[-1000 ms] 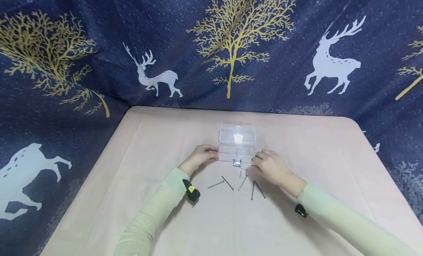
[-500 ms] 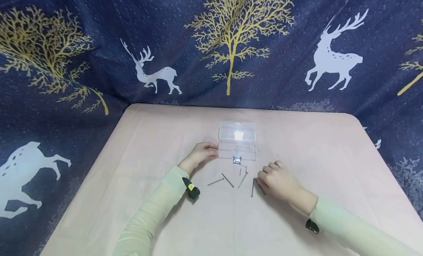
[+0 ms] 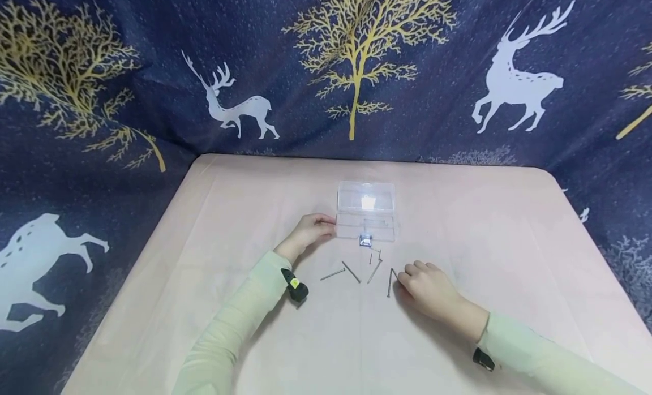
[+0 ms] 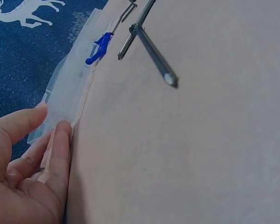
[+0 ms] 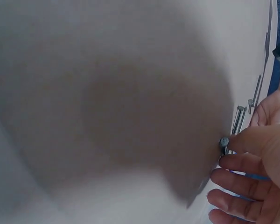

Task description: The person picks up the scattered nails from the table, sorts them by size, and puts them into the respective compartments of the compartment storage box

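Observation:
A clear plastic box (image 3: 351,231) with its lid (image 3: 356,196) raised stands mid-table, a blue clip (image 3: 365,240) at its front. A thin nail-like piece seems to lie inside. My left hand (image 3: 308,234) holds the box's left end; the left wrist view shows thumb and fingertips (image 4: 60,128) against it. To the right of the box's near side, my right hand (image 3: 428,287) pinches a nail (image 5: 224,142) between thumb and index finger, its shank mostly hidden in the head view. Beside that hand lies another nail (image 3: 389,283).
More nails lie before the box: two longer ones at left, a nail (image 3: 333,274) and another (image 3: 351,271); one in the middle (image 3: 374,271); and smaller pieces (image 3: 370,258) nearer the box. A dark patterned curtain (image 3: 305,117) hangs behind the pink-covered table (image 3: 244,180).
My right hand has left the box's right side, come down and to the right, and taken hold of a nail. The left hand stays at the box. The head view has tilted slightly.

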Demonstrator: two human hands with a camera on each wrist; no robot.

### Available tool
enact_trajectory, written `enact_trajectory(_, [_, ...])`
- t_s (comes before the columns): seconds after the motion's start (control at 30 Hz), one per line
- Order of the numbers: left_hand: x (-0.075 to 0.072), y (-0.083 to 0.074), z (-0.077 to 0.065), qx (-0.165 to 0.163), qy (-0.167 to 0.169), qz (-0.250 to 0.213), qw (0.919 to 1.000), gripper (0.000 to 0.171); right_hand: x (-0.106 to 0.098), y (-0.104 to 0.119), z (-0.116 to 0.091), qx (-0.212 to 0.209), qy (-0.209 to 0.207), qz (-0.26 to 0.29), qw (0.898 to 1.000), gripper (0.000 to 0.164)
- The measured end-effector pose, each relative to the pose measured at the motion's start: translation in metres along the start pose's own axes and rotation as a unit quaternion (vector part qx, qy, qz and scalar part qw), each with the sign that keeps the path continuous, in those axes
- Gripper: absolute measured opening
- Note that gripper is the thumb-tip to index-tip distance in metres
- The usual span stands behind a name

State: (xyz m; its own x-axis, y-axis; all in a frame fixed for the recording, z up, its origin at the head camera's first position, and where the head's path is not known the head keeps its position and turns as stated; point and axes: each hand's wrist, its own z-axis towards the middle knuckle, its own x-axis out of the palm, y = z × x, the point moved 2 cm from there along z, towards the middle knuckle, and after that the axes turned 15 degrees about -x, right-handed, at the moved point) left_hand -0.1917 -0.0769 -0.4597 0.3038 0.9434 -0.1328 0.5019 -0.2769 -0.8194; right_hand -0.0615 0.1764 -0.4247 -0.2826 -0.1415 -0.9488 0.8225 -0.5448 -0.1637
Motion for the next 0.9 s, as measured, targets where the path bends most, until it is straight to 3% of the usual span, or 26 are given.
enact_trajectory(0.43, [-0.0004, -0.0016, 0.0006, -0.002, -0.004, -0.004, 1.0, 0.031, 0.0023, 0.0009, 0.0015, 0.023, 0.029, -0.033, 0.999, 0.016])
enact_trajectory(0.73, [0.0009, -0.0021, 0.0005, -0.008, -0.009, -0.002, 0.9999, 0.031, 0.0046, -0.0021, 0.003, 0.045, 0.046, -0.007, 0.998, 0.016])
enact_trajectory(0.9, [0.0001, -0.0017, 0.001, -0.005, -0.007, -0.002, 1.0, 0.031, 0.007, -0.0039, 0.0044, 0.017, 0.048, -0.027, 0.998, 0.014])
